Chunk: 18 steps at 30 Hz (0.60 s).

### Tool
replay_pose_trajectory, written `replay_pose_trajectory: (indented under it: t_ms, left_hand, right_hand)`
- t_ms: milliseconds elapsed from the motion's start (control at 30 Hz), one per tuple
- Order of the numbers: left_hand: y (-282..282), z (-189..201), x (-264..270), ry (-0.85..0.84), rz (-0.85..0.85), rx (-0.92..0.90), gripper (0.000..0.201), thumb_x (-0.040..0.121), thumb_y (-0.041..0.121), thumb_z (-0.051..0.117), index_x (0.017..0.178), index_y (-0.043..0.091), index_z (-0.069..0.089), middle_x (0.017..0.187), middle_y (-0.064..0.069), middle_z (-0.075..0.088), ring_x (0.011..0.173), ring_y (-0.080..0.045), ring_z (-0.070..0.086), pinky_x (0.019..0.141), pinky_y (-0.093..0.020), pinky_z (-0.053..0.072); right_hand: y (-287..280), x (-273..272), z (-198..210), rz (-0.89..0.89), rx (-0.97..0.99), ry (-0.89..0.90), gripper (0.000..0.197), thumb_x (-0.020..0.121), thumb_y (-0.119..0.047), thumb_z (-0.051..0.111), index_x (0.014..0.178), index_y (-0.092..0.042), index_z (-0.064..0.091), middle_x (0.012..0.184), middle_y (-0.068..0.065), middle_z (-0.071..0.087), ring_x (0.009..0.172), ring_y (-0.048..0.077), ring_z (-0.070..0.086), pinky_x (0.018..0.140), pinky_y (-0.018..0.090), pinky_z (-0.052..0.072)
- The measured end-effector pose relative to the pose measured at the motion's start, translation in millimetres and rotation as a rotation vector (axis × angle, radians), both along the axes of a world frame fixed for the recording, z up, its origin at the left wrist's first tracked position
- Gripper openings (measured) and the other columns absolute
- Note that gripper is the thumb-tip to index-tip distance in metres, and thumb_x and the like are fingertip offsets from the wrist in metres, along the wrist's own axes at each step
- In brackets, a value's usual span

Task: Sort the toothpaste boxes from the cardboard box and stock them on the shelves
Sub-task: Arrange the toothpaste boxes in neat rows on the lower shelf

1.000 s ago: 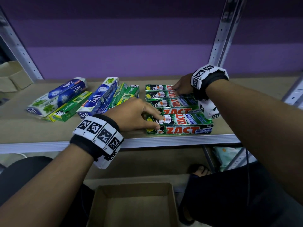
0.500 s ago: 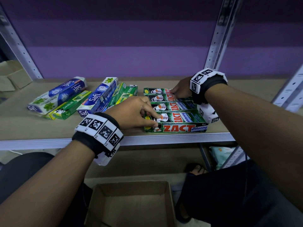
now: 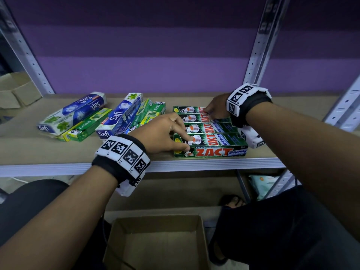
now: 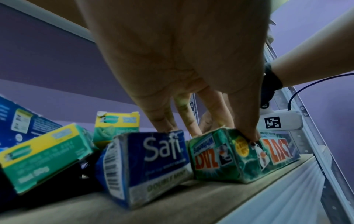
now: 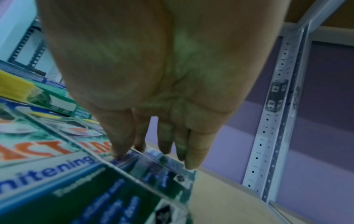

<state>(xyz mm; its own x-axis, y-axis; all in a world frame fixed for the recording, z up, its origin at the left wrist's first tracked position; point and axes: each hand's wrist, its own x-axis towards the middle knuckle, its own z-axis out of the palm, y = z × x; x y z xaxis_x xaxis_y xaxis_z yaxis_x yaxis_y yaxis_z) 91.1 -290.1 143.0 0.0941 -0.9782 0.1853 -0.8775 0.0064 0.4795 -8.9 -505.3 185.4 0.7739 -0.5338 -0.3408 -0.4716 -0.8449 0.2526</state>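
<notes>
Head view puts the shelf (image 3: 48, 151) across mid-frame and the cardboard box (image 3: 159, 246) at bottom centre. Zact boxes (image 3: 214, 139) lie side by side right of centre, apparently grouped by brand apart from the looser Safi and Darlie boxes (image 3: 116, 117) at left. The left hand (image 3: 161, 133) and right hand (image 3: 217, 109) press straight fingertips on the Zact row, grasping nothing, seemingly to square it.

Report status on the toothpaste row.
Left grip presses left end of green cardboard Zact toothpaste boxes; right grip presses rear tops. Blue cardboard Safi box close alongside.

purple banded wall (image 3: 155, 55) behind; grey perforated metal uprights (image 3: 257, 45); tan shelf board (image 3: 29, 149); dim light.
</notes>
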Motion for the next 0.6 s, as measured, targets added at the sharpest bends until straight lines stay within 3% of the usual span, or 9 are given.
replay_pose_trajectory:
  t_ms: [167,600]
  left_hand:
    - [-0.3,2.5,-1.7,-0.028,-0.005,0.022,0.027,0.076,0.042,0.079,0.103,0.036,0.077,0.107,0.016,0.062,0.093,0.007,0.054,0.082,-0.016,0.044]
    - [5.2,-0.7,-3.5,-0.063,-0.023,-0.019,0.03,0.079,0.045,0.075,0.108,0.037,0.075,0.109,0.013,0.065,0.1,-0.001,0.058,0.091,-0.027,0.049]
  right_hand:
    - [5.4,-3.4,-0.9,0.021,0.032,-0.024,0.053,0.103,-0.026,0.042,0.154,-0.028,0.028,0.158,0.0,0.032,0.142,0.026,0.033,0.112,0.033,0.028]
    - [10.3,-16.4,-0.7,0.028,0.11,-0.113,0.048,0.103,-0.029,0.044,0.15,-0.033,0.036,0.155,-0.002,0.037,0.139,0.024,0.038,0.11,0.03,0.029]
